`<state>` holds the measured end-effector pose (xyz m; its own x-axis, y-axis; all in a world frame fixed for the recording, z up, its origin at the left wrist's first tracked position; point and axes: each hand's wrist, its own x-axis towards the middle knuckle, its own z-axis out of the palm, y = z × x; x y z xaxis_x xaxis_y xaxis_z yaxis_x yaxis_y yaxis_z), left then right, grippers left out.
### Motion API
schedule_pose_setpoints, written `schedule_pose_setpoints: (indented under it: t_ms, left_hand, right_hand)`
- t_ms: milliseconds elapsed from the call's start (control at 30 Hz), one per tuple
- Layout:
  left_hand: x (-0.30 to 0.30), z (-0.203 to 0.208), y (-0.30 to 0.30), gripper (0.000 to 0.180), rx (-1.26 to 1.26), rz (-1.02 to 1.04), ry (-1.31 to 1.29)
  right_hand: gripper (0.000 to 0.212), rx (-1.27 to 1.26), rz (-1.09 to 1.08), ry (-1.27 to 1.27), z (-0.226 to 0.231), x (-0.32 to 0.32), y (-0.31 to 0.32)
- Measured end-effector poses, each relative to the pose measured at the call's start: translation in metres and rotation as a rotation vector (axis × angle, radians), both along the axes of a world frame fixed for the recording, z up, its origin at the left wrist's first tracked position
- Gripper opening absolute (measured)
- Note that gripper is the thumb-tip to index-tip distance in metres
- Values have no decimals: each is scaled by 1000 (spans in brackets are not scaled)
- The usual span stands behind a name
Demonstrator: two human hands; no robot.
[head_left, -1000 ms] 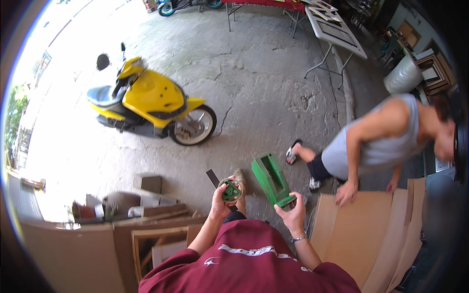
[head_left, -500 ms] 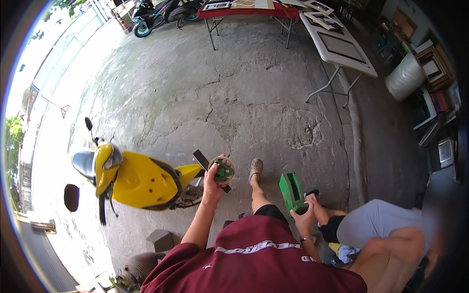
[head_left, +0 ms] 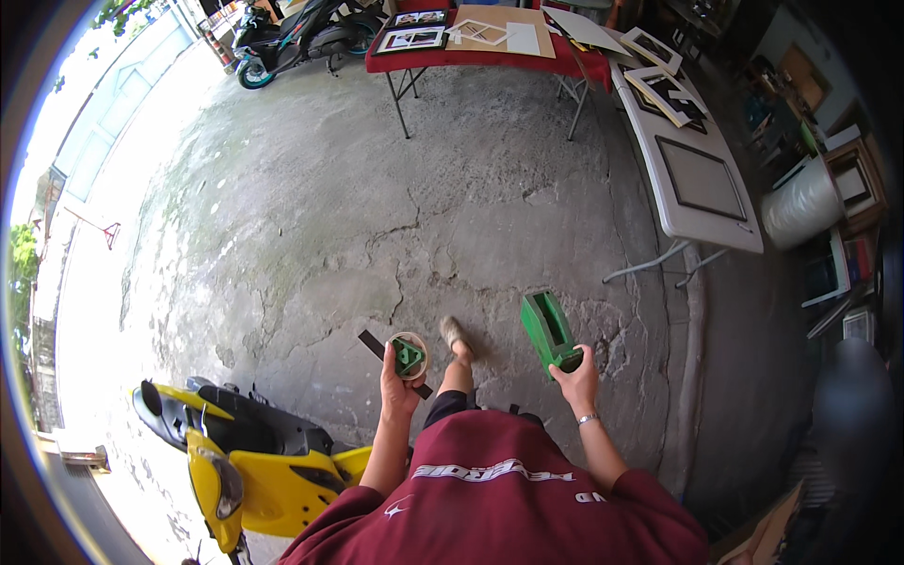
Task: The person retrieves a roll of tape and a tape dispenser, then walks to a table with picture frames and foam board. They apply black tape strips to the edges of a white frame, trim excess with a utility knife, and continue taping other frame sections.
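My left hand is closed around a tape roll, a pale ring with a green hub in its centre. A dark flat strip lies behind the roll in the same grip, its two ends sticking out; what it is I cannot tell. To the right, my right hand grips the near end of a green tape dispenser, a long body with an open slot on top. The two hands are apart, in front of my body above the concrete floor.
A yellow scooter stands close at lower left. Ahead are a red-covered table and a white folding table, both bearing frames and boards. A dark motorbike is parked at far left. A plastic-wrapped roll stands at right.
I have moved forward: the tables are nearer and the scooter has slid down the view. The person at right has dropped out of sight. Both hands keep their hold, the dispenser farther forward.
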<state>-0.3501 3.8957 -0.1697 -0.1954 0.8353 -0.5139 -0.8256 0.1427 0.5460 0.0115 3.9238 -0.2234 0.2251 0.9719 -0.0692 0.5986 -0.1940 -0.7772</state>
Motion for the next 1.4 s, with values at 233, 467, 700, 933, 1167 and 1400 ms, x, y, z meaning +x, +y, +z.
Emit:
schedule_pose_setpoints:
  t_ms: [233,467,700,933,1167,1400]
  left_hand:
    - [-47,-11,280,39,-37,-59,-23]
    - [-56,21,585,39,89,-309,96]
    - [-13,5,797,41,18,-351,337]
    - [-5,36,953,42,16,-304,361]
    - [-7,36,1131,41,64,-411,390]
    - [30,33,1313,45,90,-673,299]
  right_hand:
    - [67,-13,-147,-19,-23,-44,211]
    - [66,66,-337,42,-22,-67,399]
    - [61,173,-356,249,-38,-50,681]
    - [61,322,-333,105,-22,-23,995]
    - [61,318,-357,20,-34,-9,1234]
    - [65,235,-402,144,-115,17,1322]
